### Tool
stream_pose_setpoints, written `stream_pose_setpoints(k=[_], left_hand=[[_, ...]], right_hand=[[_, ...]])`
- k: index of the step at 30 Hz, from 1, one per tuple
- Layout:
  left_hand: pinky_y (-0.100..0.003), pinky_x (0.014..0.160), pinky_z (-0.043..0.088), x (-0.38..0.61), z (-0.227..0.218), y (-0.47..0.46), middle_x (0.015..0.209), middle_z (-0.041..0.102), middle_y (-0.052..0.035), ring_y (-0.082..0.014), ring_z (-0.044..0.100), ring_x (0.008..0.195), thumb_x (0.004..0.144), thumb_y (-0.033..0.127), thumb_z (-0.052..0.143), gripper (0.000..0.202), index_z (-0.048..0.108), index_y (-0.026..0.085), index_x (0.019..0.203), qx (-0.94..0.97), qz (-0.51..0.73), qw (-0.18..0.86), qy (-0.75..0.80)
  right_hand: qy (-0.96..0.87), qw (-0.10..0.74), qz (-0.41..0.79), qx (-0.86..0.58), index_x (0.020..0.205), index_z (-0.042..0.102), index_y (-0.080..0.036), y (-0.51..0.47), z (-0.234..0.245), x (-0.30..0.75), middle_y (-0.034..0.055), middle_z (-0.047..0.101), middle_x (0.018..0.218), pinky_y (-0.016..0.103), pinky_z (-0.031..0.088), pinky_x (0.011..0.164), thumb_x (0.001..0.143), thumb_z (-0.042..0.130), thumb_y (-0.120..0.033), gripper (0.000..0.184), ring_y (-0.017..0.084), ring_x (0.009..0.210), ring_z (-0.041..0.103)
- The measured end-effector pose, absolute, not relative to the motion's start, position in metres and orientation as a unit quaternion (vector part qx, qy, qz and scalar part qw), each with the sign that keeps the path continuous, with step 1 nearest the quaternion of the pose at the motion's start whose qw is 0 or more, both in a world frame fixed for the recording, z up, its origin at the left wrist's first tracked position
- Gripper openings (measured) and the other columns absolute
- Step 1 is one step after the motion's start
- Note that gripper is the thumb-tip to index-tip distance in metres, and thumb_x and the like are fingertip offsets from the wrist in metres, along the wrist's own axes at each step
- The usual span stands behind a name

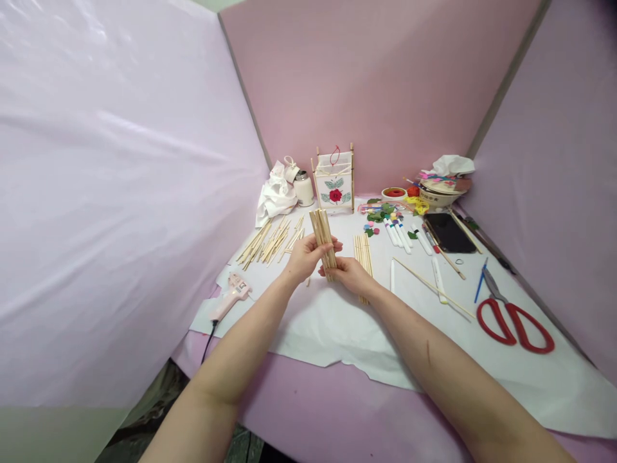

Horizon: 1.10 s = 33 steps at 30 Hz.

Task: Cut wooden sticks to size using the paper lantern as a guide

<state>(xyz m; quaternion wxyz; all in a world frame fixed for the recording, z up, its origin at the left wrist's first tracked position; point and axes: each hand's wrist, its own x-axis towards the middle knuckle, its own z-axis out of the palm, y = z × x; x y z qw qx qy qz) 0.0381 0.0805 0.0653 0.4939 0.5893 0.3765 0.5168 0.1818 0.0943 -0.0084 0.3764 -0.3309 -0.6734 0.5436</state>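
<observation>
Head view is showing you gripping a bundle of wooden sticks with both hands above the desk. Your left hand is wrapping around the bundle's middle, fingers curled tight on it, while your right hand is clasping its lower end from beneath. The bundle is standing nearly upright, its top leaning slightly left, over the white paper sheet. Just to its right a flat row of sticks is lying on the paper, and loose sticks are fanning out to the left. A pink glue gun is resting near your left forearm, and red scissors are lying well apart on the right.
</observation>
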Motion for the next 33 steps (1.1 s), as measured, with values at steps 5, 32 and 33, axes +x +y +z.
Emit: stream_pose_setpoints(k=[5,32,33], left_hand=[[-0.042,0.085,0.054,0.039,0.066,0.081,0.098,0.072,-0.0116,-0.025,0.069,0.093,0.079,0.033,0.069,0.028,0.063,0.013,0.098,0.587,0.509,0.501,0.38],[-0.024,0.054,0.047,0.04,0.03,0.072,0.083,0.07,-0.0053,-0.0128,0.058,0.062,0.075,0.032,0.067,0.034,0.071,0.015,0.105,0.611,0.457,0.453,0.461],[-0.025,0.06,0.049,0.035,0.032,0.073,0.091,0.071,-0.0068,-0.0151,0.062,0.07,0.076,0.031,0.067,0.038,0.069,0.016,0.11,0.631,0.448,0.441,0.455]], right_hand=[[-0.667,0.374,0.549,-0.338,0.092,0.07,-0.014,0.098,-0.014,0.182,0.0099,0.074,0.093,0.034,0.052,0.08,0.081,0.056,-0.027,0.022,0.021,0.085,0.069],[-0.713,0.375,0.49,-0.334,0.087,0.072,-0.014,0.093,-0.006,0.186,0.0078,0.075,0.089,0.031,0.05,0.077,0.084,0.054,-0.033,0.026,0.021,0.084,0.068],[-0.71,0.376,0.494,-0.334,0.088,0.072,-0.014,0.092,-0.006,0.186,0.0078,0.074,0.09,0.031,0.05,0.077,0.084,0.055,-0.033,0.026,0.021,0.084,0.068]])
